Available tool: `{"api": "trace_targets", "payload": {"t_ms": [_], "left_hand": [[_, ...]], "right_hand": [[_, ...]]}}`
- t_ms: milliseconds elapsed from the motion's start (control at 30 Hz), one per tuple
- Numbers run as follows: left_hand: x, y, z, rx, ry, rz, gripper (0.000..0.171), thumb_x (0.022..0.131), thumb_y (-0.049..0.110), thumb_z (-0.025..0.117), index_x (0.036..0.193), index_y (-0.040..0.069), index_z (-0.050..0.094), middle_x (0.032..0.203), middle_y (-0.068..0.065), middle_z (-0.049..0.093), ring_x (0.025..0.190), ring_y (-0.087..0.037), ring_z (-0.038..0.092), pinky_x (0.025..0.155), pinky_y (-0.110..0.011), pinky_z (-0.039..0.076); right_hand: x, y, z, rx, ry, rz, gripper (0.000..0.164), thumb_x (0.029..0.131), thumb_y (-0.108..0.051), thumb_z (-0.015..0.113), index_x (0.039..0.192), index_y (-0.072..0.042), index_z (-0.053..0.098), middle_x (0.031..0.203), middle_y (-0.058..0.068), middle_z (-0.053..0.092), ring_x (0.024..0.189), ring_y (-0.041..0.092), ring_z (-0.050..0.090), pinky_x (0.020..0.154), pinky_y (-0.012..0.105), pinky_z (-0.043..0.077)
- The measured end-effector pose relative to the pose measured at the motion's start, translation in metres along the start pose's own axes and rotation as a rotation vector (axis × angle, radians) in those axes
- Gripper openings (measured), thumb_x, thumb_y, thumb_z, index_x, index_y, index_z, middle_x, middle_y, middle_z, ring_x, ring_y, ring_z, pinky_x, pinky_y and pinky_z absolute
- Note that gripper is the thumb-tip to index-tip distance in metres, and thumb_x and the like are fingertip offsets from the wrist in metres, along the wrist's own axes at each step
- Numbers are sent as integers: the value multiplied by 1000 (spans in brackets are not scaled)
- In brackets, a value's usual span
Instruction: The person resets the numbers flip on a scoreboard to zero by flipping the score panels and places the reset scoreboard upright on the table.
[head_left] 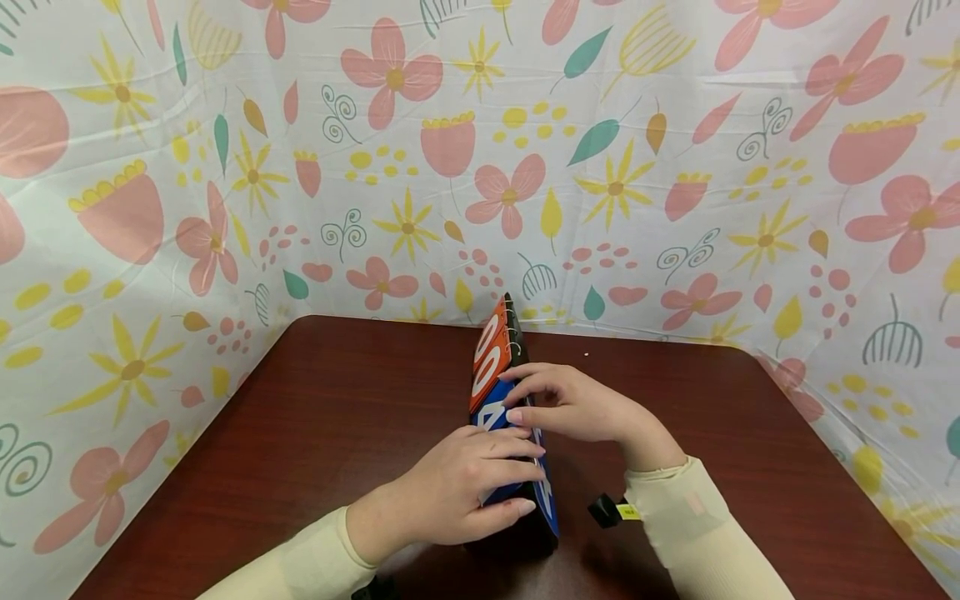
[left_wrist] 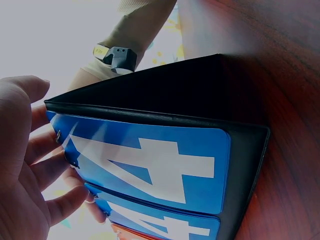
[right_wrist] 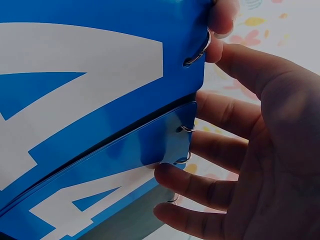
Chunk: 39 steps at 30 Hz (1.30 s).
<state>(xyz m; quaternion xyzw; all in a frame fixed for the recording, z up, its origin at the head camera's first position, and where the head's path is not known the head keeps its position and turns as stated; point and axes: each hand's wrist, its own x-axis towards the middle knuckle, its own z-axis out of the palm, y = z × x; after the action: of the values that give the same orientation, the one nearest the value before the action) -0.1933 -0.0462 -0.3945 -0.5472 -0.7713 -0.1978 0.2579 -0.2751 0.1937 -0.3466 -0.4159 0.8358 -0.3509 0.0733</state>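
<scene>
A tabletop flip scoreboard (head_left: 491,354) stands like a tent, its ridge running away from me. Blue cards (left_wrist: 150,165) with a white 4 hang on metal rings, beside orange cards (head_left: 487,350) with white zeros. My left hand (head_left: 480,475) lies across the near part of the ridge, fingers loosely bent over the rings. Farther along, my right hand (head_left: 577,408) comes from the right. Its fingers are spread along the ringed edge, with a fingertip (right_wrist: 170,175) against a blue card. The black stand (left_wrist: 250,145) shows below the cards and at its open near end.
The dark red wooden table (head_left: 360,400) reaches back to a flower-patterned cloth (head_left: 450,167) hung behind and at the sides. A small black device with a yellow label (head_left: 611,510) sits at my right wrist. A tiny white speck (head_left: 587,354) lies behind the right hand.
</scene>
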Motion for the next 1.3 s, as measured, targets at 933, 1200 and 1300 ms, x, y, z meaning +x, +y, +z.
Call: {"api": "trace_targets", "payload": {"t_ms": [933,1200,1300], "left_hand": [[0,0,0,26,1,9,35,103,37,62,127,18,80,137,1,73,137,-18,65,109,-37,50],[0,0,0,22,2,8,35,103,37,62,127,18,80,137,1,73,137,-18,64,109,-36,50],[0,0,0,20,3,7,35,103,37,62,127,18,80,137,1,73,138,-18,64,110,-36,49]], "right_hand": [[0,0,0,9,2,-5,38,99,-37,72,122,-8,81,154,15,59,128,29,64,89,36,59],[0,1,0,10,5,-2,38,99,-37,72,122,-8,81,154,15,59,129,30,63,89,38,59],[0,1,0,8,5,-5,38,99,-36,71,122,-8,80,154,16,60,130,31,62,89,38,59]]}}
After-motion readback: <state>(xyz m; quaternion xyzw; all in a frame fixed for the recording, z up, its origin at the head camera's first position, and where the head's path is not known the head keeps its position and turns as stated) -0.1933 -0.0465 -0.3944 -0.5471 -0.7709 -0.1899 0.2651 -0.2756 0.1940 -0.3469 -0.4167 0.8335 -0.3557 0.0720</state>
